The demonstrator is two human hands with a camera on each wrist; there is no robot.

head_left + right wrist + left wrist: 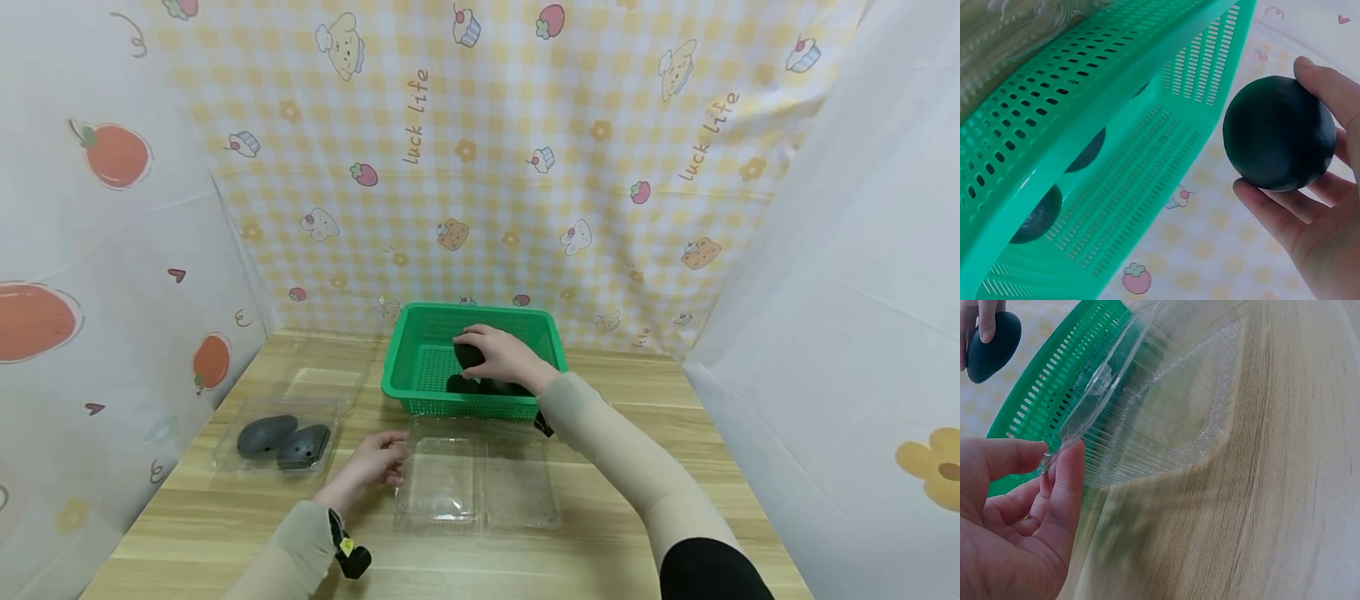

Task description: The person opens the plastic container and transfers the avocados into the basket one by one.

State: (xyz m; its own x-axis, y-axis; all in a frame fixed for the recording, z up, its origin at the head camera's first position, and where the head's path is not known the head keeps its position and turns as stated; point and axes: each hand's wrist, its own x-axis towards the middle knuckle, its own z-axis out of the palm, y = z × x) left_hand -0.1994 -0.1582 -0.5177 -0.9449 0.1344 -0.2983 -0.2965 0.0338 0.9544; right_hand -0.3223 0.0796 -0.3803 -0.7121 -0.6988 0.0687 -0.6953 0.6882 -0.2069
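My right hand [504, 357] grips a dark, egg-shaped avocado [1279, 134] above the green basket [480, 406]. Thumb and fingers wrap its sides in the right wrist view. More dark avocados [1041, 215] lie inside the basket, partly hidden by its near wall. On the table before the basket, an opened clear plastic clamshell box [442, 479] lies with nothing in either half. At its left edge my left hand [375, 460] pinches the rim [1054, 459] between thumb and index finger, as the left wrist view shows.
Another opened clear clamshell box [225, 450] stands at the left, with two dark avocados [267, 437] in its near half and its lid [326, 379] folded back. Patterned cloth [487, 200] hangs behind the wooden table [637, 533], with white cloth at both sides.
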